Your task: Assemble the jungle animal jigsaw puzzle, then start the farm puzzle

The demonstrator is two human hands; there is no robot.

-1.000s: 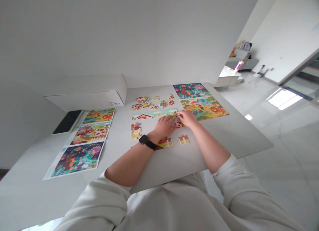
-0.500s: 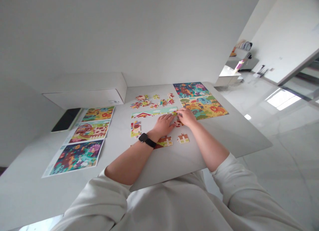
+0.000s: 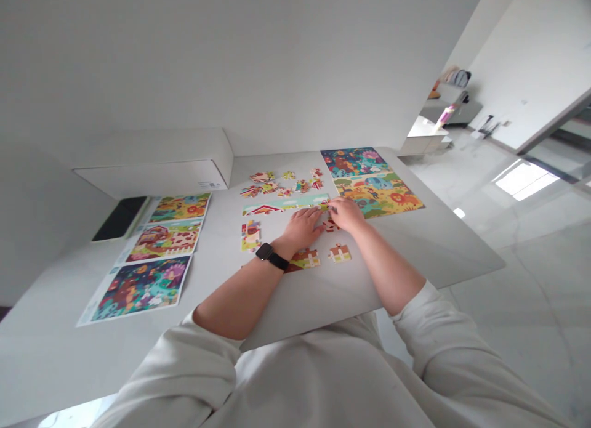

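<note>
My left hand (image 3: 302, 226), with a black watch on the wrist, lies flat on the white table (image 3: 434, 243), fingers stretched toward a joined strip of puzzle pieces (image 3: 277, 206). My right hand (image 3: 347, 212) is curled just right of it, fingertips pinched on a small puzzle piece (image 3: 329, 224) at the strip's right end. Two small joined clusters lie near my wrists: one (image 3: 305, 259) under the left wrist, another (image 3: 340, 253) to its right. A further cluster (image 3: 250, 235) sits to the left.
Several loose pieces (image 3: 281, 185) lie beyond the strip. A finished colourful puzzle (image 3: 369, 180) lies at the far right. A printed sheet with three pictures (image 3: 157, 255), a dark phone (image 3: 120, 218) and a white box (image 3: 152, 163) are at the left.
Both hands stay at the strip's right end, barely shifting; the view has tilted slightly.
</note>
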